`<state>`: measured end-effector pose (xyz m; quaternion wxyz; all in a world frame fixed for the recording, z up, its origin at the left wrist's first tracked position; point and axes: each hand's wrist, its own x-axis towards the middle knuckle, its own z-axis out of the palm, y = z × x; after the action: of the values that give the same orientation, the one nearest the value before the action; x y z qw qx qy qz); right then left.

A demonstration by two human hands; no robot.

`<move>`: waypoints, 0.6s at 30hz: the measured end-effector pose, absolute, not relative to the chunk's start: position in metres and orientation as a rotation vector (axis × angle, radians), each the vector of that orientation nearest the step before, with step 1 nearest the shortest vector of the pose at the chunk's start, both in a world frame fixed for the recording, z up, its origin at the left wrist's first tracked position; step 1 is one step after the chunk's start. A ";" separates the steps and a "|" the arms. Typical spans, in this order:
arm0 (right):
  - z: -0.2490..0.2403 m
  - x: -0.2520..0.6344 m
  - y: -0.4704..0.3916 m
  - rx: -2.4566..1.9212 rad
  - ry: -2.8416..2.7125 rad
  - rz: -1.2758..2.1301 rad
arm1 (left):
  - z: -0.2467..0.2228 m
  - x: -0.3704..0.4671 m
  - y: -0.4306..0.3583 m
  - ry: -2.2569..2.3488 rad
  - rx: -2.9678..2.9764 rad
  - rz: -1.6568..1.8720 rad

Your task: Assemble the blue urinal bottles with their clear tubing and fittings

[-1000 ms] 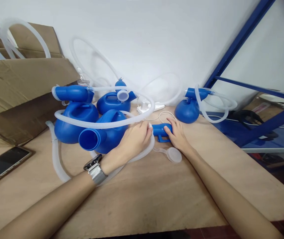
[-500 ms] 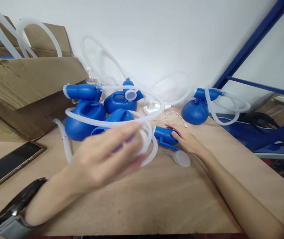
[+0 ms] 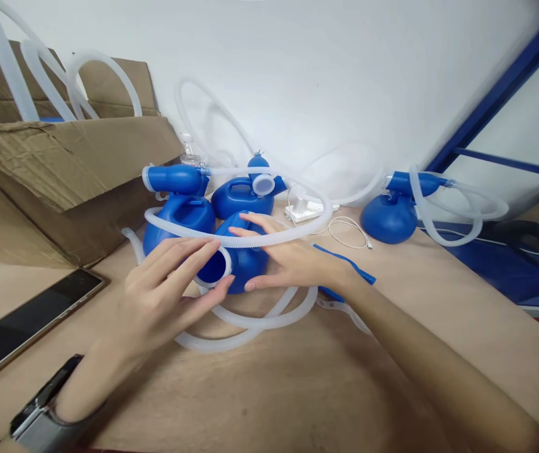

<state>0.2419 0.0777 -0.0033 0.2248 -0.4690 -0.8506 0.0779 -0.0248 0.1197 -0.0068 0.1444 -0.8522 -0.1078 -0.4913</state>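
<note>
A blue plastic bottle point(image 3: 244, 261) with a wide round mouth faces me on the table. My left hand point(image 3: 175, 283) has its thumb and fingertips around the white ring point(image 3: 226, 272) at that mouth. Over the bottle's body lies my right hand point(image 3: 292, 255), its fingers stretched out and thumb apart. A pale ribbed hose point(image 3: 278, 236) crosses above the bottle and past the right fingers. More hose point(image 3: 250, 326) is coiled on the tabletop in front. Beyond my right forearm, a blue part point(image 3: 344, 261) is partly covered; a translucent strap point(image 3: 351, 314) shows below it.
Other blue bottles with hoses stand behind point(image 3: 243, 198), at left point(image 3: 179, 214) and at right point(image 3: 388, 219). A cardboard box point(image 3: 85, 170) holds more hoses. A phone point(image 3: 28, 324), a power strip point(image 3: 307, 212) and a white cable point(image 3: 344, 221) lie on the table. A blue metal frame point(image 3: 500, 94) rises at right.
My left hand has brought the white piece to the bottle's mouth, where a white ring now shows. My right hand has left the blue part and moved left onto the bottle.
</note>
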 end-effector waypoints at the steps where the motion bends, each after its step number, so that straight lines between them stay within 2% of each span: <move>1: -0.004 0.237 0.085 -1.259 -2.376 0.215 | -0.008 -0.025 0.121 -0.309 -2.445 -1.427; 9: -0.024 0.216 0.104 -1.173 -2.350 0.078 | -0.015 -0.020 0.124 -0.271 -2.459 -1.452; 14: -0.031 0.235 0.103 -1.101 -2.327 -0.071 | -0.019 0.015 0.122 -0.085 -2.490 -1.482; 18: -0.034 0.259 0.097 -1.040 -2.277 -0.029 | -0.025 0.048 0.123 0.019 -2.502 -1.537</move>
<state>0.2589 0.0973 -0.0338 0.3135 -0.3945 -0.8637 -0.0111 0.0481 0.1234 -0.0248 0.1022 -0.8476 0.0065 -0.5207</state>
